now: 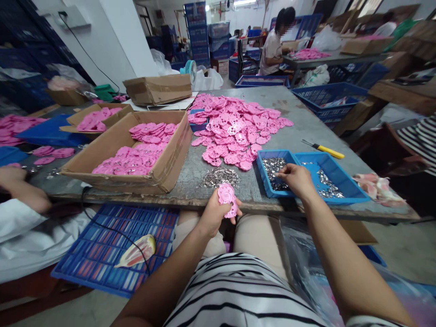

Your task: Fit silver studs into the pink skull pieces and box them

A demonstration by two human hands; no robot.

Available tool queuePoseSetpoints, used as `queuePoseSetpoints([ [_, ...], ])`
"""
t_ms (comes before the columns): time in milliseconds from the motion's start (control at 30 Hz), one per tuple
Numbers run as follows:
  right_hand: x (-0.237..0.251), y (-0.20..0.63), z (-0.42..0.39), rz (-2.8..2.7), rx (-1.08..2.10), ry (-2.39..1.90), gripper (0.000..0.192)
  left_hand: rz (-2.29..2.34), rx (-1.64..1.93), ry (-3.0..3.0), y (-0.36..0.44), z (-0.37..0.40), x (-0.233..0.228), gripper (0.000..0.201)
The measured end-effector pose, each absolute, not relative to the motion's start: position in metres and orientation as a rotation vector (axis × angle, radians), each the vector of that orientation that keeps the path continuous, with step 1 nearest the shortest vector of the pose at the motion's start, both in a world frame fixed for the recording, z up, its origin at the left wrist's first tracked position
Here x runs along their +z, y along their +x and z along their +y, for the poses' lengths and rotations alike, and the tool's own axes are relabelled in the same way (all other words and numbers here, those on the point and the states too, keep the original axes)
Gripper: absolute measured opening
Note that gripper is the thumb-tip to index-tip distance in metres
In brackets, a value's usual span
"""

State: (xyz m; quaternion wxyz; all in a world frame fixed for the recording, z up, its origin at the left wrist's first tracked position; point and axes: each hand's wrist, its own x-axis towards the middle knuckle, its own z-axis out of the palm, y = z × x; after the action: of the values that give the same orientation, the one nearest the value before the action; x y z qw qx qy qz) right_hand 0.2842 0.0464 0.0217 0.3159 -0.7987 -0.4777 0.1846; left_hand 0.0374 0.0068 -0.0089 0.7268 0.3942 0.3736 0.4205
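Pink plastic part [227,200] sits clamped in the left hand [214,213], fingers closed around it, at the table [190,175] edge. At two o'clock, right hand [295,179] fingers pinch metal pieces [274,170] in the blue tray [340,177]. Pink pile [238,129] at twelve.

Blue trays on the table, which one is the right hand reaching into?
The left blue tray, the one piled with small silvery metal parts; the right hand rests inside it. The adjoining right tray holds far fewer.

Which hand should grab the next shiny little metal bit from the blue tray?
Probably the right hand: its fingertips already reach into the blue tray of metal bits. The left hand is busy holding a pink piece.
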Motion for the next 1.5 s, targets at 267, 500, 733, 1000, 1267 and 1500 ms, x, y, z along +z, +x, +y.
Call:
queuePoseSetpoints([
  [267,0.009,0.296,0.052,-1.307,0.462,-1.996,0.028,0.826,0.920,0.860,0.040,0.008,-0.008,0.048],
  [500,0.001,0.284,0.037,-1.411,0.214,-1.639,0.018,0.825,0.917,0.846,0.043,0.006,-0.006,0.044],
  [733,-0.001,0.216,-0.001,-1.947,0.383,-1.227,0.011,0.790,0.949,0.802,0.055,0.005,-0.010,0.052],
  [1000,-0.009,0.213,-0.004,-2.038,0.415,-1.096,0.014,0.800,0.940,0.756,0.053,0.001,-0.013,0.053],
  [1267,-0.005,0.217,-0.004,-2.081,0.451,-1.012,0.015,0.777,0.932,0.728,0.052,0.002,-0.013,0.053],
  [1500,-0.008,0.211,-0.005,-1.970,0.554,-1.034,0.016,0.829,0.935,0.706,0.051,0.004,-0.010,0.055],
])
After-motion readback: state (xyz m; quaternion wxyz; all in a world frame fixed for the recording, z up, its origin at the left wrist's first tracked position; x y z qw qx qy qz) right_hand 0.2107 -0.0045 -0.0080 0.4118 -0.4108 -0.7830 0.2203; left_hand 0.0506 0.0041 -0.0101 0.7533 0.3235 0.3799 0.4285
